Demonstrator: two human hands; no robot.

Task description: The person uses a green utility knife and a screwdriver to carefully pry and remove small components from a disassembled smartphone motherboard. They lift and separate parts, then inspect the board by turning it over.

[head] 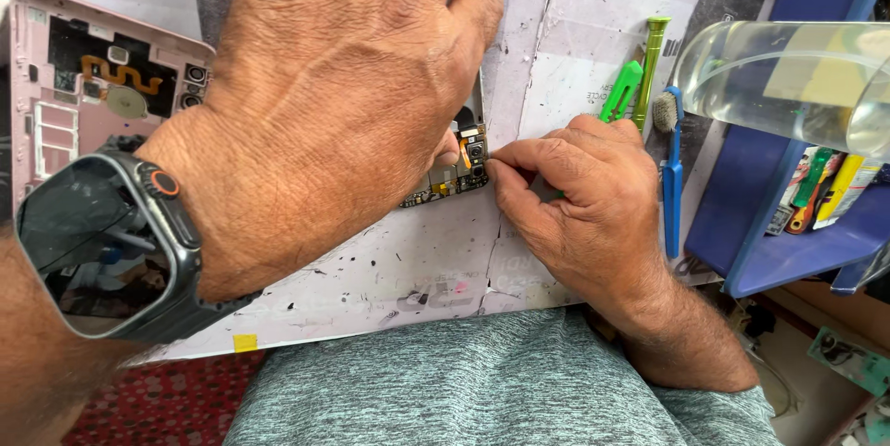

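The phone circuit board [459, 172] lies between the hands, mostly hidden under the left hand [343, 103], which presses flat on it, fingers closed over it; its long axis seems to run away from the body; the right hand [579, 196], just right of the board, pinches its fingertips shut at the board's camera corner, on what I cannot tell; a stained white work mat [399, 270] bears the board; left of it a pink phone back housing [83, 84]; right, a green screwdriver [651, 66] and blue brush [669, 168].
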